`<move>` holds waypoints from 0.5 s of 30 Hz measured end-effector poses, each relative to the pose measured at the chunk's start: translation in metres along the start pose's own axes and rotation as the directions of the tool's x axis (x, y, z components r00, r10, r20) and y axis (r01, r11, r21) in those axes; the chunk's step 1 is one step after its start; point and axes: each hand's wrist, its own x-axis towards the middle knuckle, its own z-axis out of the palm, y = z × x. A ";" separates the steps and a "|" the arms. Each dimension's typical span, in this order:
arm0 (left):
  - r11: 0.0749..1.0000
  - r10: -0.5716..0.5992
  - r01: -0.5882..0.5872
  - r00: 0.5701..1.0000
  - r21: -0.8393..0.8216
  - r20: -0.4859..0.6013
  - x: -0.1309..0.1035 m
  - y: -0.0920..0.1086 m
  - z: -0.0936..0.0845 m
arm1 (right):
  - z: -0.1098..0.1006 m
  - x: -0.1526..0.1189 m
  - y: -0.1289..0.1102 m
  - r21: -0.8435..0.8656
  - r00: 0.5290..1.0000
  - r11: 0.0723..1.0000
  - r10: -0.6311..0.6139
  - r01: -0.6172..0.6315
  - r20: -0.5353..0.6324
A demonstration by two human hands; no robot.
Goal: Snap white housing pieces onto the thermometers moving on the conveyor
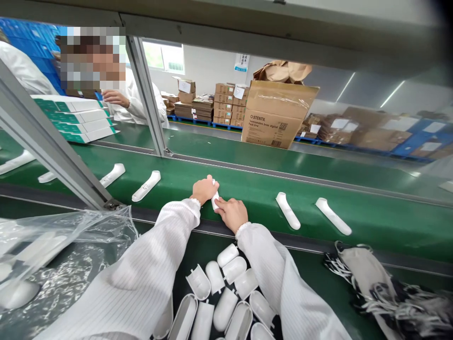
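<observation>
Both my hands are on one slim white plastic handheld device (214, 202) over the green conveyor belt (244, 189). At its far end, my left hand (205, 190) is closed with the fingers round it. The thumb and fingers of my right hand (232, 213) grip its near end. Similar white devices lie apart on the belt, one at the left (146, 186) and one at the right (288, 210). Below my wrists, several loose white rounded plastic covers (225, 309) are heaped on the dark green surface. My hands hide much of the held device.
A clear plastic bag (71, 255) with white parts lies at the left. Bundled grey and black pieces (375, 278) are at the right. Metal posts (143, 94) rise beside the belt. Opposite, a person's hand (116, 98) is near stacked white-green boxes (83, 118); a carton (278, 113) stands beyond.
</observation>
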 end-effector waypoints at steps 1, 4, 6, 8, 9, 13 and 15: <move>1.000 0.006 -0.006 1.000 0.007 0.011 0.000 0.004 -0.001 | -0.001 0.001 -0.001 -0.011 1.000 1.000 0.013 -0.013 -0.011; 0.999 0.037 -0.037 0.997 0.003 0.074 -0.002 0.011 -0.011 | -0.007 -0.003 0.001 0.033 0.999 0.999 0.027 -0.026 -0.039; 0.995 0.095 -0.095 0.992 -0.009 0.086 -0.004 0.006 -0.024 | -0.017 -0.012 0.005 0.152 0.996 0.988 0.009 0.004 -0.084; 0.988 0.152 -0.152 0.988 0.042 -0.009 -0.005 -0.013 -0.041 | -0.030 -0.030 0.008 0.283 0.990 0.957 -0.028 0.066 -0.139; 0.983 0.166 -0.156 0.982 0.101 -0.096 -0.004 -0.028 -0.051 | -0.037 -0.042 0.008 0.327 0.987 0.939 -0.059 0.106 -0.149; 0.945 0.118 -0.019 0.951 0.326 -0.286 0.006 -0.105 -0.078 | -0.059 -0.090 -0.010 0.273 0.988 0.949 -0.154 0.157 -0.034; 0.953 -0.041 0.108 0.971 0.281 -0.236 0.014 -0.141 -0.081 | -0.065 -0.106 -0.028 0.134 0.992 0.984 -0.123 0.118 0.027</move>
